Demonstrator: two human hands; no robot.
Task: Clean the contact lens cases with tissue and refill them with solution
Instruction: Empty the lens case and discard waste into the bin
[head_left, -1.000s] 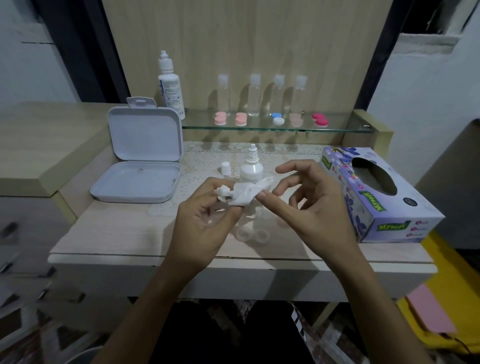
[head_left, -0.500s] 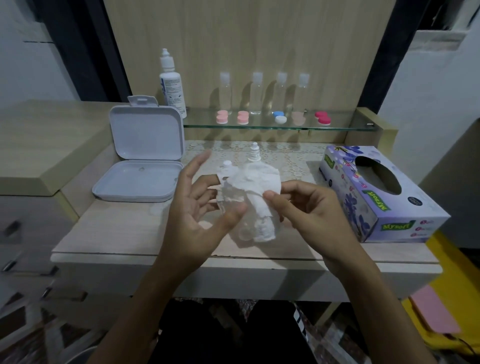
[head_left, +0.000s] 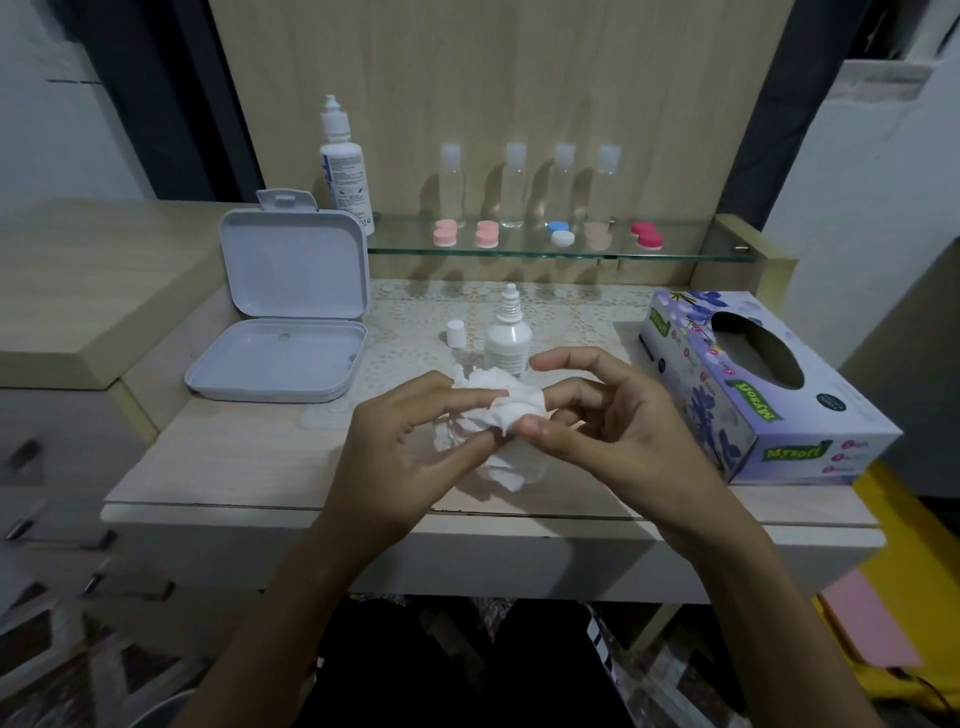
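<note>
Two hands (head_left: 519, 431), crumpled soft white tissue (head_left: 498, 410) pinched between

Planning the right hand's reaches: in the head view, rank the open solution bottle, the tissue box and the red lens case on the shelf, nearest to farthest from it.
From the right hand:
1. Open solution bottle, just behind its fingertips.
2. Tissue box, to its right on the table.
3. Red lens case, far back on the glass shelf.
</note>
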